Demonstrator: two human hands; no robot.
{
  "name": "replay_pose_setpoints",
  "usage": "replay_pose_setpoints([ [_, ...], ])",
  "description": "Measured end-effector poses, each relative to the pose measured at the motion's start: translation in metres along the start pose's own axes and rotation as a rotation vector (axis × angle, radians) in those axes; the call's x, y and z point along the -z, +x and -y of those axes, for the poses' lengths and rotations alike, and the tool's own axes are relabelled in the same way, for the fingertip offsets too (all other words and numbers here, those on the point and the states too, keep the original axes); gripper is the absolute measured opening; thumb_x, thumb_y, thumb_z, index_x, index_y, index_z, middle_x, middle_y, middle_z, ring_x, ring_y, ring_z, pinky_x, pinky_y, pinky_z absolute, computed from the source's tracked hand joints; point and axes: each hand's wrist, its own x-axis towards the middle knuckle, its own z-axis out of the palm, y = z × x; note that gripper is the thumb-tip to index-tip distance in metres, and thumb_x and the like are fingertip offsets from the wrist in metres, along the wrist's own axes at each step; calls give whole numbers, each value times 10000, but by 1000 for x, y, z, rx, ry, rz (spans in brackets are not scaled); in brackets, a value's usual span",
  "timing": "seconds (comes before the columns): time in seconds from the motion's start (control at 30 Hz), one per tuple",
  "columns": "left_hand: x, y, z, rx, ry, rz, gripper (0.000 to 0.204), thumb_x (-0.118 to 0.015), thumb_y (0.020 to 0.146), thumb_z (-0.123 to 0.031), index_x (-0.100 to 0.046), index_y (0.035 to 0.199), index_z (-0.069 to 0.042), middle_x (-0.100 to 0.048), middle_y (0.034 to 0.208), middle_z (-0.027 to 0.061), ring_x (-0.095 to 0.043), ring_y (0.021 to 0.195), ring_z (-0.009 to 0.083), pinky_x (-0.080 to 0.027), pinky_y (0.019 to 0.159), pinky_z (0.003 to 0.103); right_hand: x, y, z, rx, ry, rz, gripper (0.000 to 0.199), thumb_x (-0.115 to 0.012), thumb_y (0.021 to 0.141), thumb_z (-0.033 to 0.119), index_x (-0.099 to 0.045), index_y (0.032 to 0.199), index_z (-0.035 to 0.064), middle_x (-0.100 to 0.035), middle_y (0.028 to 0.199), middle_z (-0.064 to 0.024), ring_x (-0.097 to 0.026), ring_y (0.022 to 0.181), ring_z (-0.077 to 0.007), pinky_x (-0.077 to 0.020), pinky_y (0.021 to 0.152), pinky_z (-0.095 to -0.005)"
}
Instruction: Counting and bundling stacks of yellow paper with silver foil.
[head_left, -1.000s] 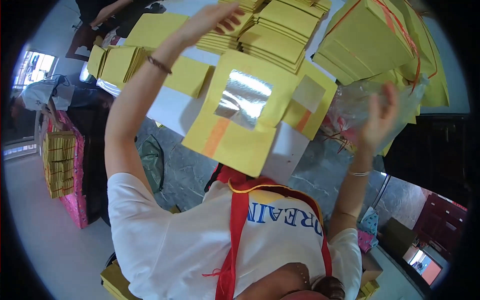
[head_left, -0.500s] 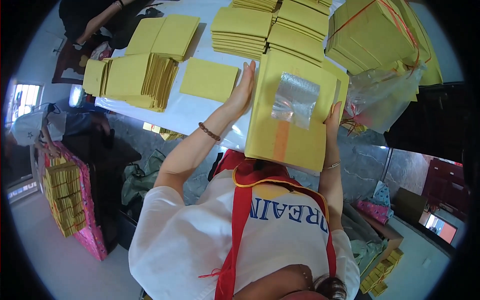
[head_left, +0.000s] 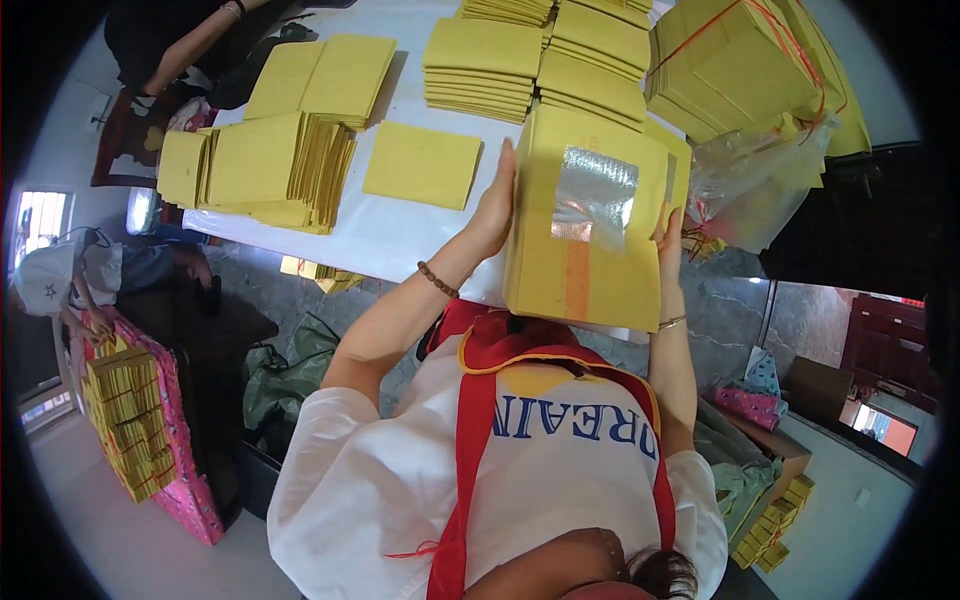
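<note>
A thick stack of yellow paper lies at the table's near edge in front of me. Its top carries a shiny silver patch and an orange strip below that. Along the stack's left side my left hand rests flat, fingers stretched out together. My right hand holds the right edge, thumb by the top and the other fingers partly hidden. Left of the stack, a single folded yellow sheet lies alone on the white tabletop.
Folded yellow piles stand behind the stack, with a leaning row at left. Red-tied yellow bundles and a clear plastic bag sit at right. Another person's arm is far left; a second person handles yellow bundles.
The stack's near edge has shifted slightly right and away from me. My left hand has moved a little rightward, its fingers now closer along the stack's side. The right hand stays at the edge.
</note>
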Motion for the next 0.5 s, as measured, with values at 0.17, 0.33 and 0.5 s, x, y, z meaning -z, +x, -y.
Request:
replay_pose_setpoints([
  [0.17,35,10,79,-146,188,-5,767,-208,913,-550,-22,1391,19,-62,1468,145,-51,1356,236,-83,1092,312,8,-15,-26,-5,24,21,566,-289,925,513,-442,1248,74,-533,1128,-46,-522,968,-132,-435,801,-260],
  [0.33,30,13,82,-5,48,65,768,-208,910,-555,4,1394,2,-24,1472,137,-18,1358,234,-68,1095,326,15,-21,-29,41,12,-10,564,-287,926,509,-442,1247,72,-528,1137,-47,-515,980,-132,-427,812,-261],
  [0.5,19,11,80,16,102,104,765,-209,910,-557,21,1397,-13,-6,1473,132,-2,1358,232,-59,1095,329,19,-28,-28,107,-4,-17,562,-285,928,506,-442,1247,70,-522,1146,-49,-509,992,-132,-420,823,-262],
])
